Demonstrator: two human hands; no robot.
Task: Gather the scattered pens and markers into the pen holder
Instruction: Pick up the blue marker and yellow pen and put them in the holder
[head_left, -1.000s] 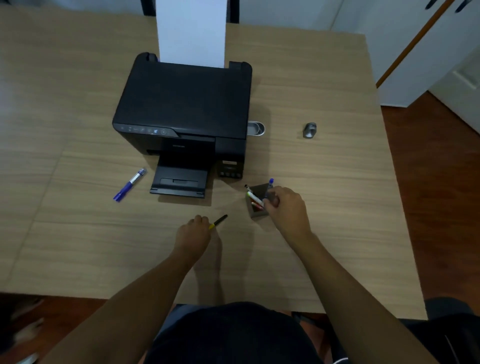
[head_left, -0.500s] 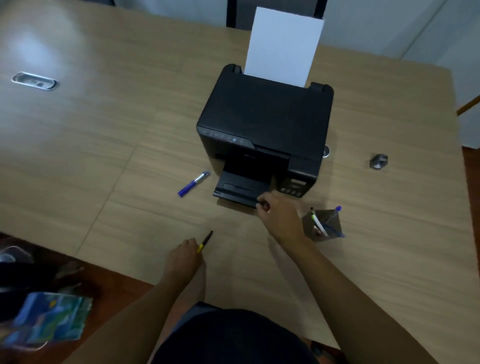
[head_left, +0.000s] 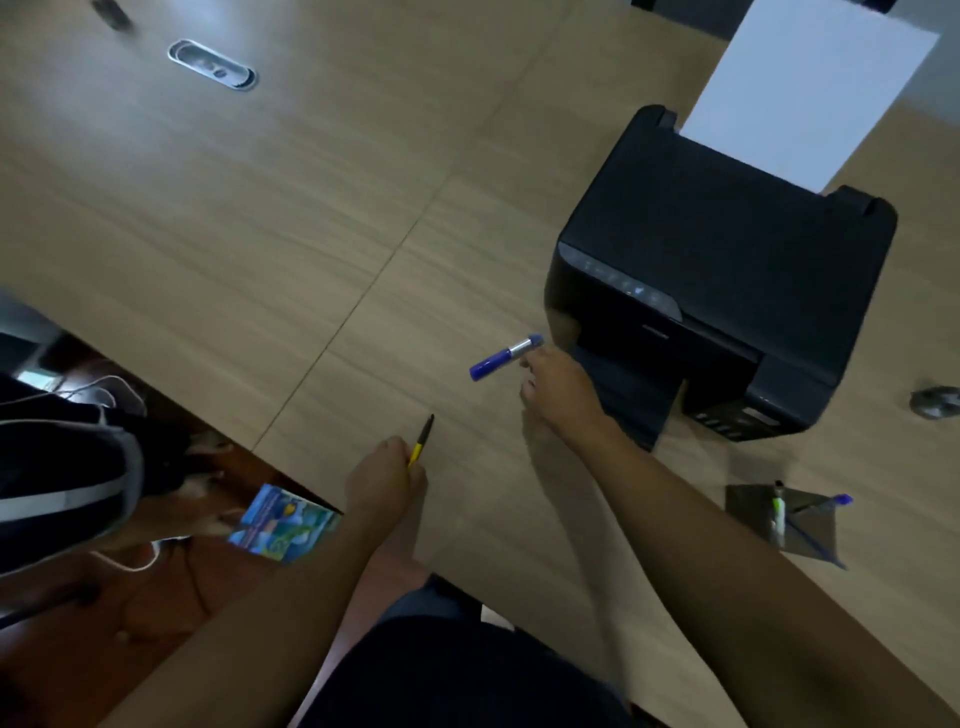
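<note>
1. Head view shows us reaching with our right hand (head_left: 558, 387) for the blue marker with a silver band (head_left: 505, 357), which lies on the light wood-grain table (head_left: 260, 234) just in front of the black inkjet printer (head_left: 727, 291).
2. To do this step well, we should close thumb and forefinger around the marker's barrel near its middle, not only at the end by the printer, so it lifts level and does not roll away.
3. The lift should clear the printer's front tray before we swing across to the dark square pen holder (head_left: 748, 512), which stands well apart to the right, near the table edge.
4. That holder already carries a white-bodied marker (head_left: 777, 512) and a blue pen (head_left: 821, 506), so we should slip the new one in end first beside them.
5. Our right hand's fingers are loosely curled, with the fingertips at the marker's capped end; motion blur hides whether they are touching it or merely beside it, so we cannot tell if the pinch is made.
6. Our left hand (head_left: 382, 478) is closed in a fist around the yellow-and-black pen (head_left: 422, 439), whose dark tip sticks up and forward over the table.
7. That pen also belongs in the holder, and we judge it should go in after the marker.
</note>
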